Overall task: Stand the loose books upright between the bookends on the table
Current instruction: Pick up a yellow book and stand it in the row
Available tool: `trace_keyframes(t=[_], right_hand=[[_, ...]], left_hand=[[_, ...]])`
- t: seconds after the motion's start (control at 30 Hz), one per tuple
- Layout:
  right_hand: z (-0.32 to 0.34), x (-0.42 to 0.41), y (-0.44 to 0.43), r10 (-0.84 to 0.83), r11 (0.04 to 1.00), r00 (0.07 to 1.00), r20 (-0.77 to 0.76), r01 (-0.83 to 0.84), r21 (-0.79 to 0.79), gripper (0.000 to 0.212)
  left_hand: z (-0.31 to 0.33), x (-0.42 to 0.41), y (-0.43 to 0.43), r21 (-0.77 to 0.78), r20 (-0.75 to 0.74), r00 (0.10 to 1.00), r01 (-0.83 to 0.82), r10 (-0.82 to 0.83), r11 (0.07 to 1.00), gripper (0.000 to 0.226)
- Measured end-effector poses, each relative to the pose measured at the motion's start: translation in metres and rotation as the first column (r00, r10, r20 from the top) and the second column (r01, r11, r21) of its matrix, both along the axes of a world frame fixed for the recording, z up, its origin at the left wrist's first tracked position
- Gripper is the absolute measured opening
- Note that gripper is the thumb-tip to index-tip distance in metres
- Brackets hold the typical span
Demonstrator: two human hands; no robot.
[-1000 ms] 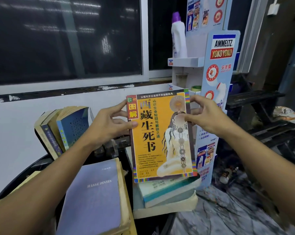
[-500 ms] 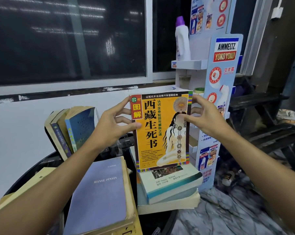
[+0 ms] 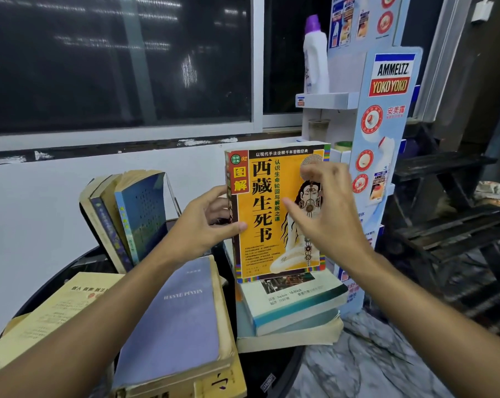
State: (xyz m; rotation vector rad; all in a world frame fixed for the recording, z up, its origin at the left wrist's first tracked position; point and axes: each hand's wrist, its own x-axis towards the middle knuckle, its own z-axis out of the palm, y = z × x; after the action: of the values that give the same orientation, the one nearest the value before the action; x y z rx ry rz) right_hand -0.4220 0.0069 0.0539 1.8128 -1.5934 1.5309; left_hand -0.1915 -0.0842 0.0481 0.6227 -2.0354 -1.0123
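An orange book (image 3: 260, 214) with Chinese print stands upright on a flat stack of books (image 3: 294, 305) at the table's right side. My left hand (image 3: 202, 231) grips its spine edge, thumb on the front cover. My right hand (image 3: 326, 216) is in front of the cover with fingers spread and relaxed; contact is unclear. Three books (image 3: 125, 216) lean upright at the back left against a black bookend (image 3: 96, 234). A purple book (image 3: 174, 320) and a yellow book (image 3: 59, 308) lie flat in front.
The black round table (image 3: 50, 285) stands against a white wall under a dark window. A blue-white display stand (image 3: 389, 81) with a white bottle (image 3: 316, 61) rises just right of the orange book. Dark wooden steps (image 3: 449, 222) and a marble floor (image 3: 372, 366) are further right.
My right hand left the book's right edge and moved across the front cover. The orange book stands more upright, its spine turned a little toward me. My left hand keeps its grip.
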Motion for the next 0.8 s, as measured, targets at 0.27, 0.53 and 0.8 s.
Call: trace_keyframes(t=[0.27, 0.53, 0.8], right_hand=[[-0.001, 0.040, 0.002, -0.097, 0.989, 0.994, -0.057, 0.103, 0.109, 0.101], [0.009, 0.050, 0.009, -0.087, 0.978, 0.996, 0.016, 0.082, 0.193, 0.119], [0.019, 0.021, 0.046, 0.107, 0.956, 0.992, 0.063, -0.120, 0.268, 0.101]], left_hand=[[-0.011, 0.005, 0.002, 0.136, 0.058, 0.988, 0.134, -0.143, 0.982, 0.085], [-0.023, 0.000, 0.030, 0.117, 0.039, 0.969, 0.239, -0.245, 0.964, 0.071], [-0.032, -0.019, 0.055, -0.008, 0.077, 0.982, 0.173, -0.172, 0.985, 0.103]])
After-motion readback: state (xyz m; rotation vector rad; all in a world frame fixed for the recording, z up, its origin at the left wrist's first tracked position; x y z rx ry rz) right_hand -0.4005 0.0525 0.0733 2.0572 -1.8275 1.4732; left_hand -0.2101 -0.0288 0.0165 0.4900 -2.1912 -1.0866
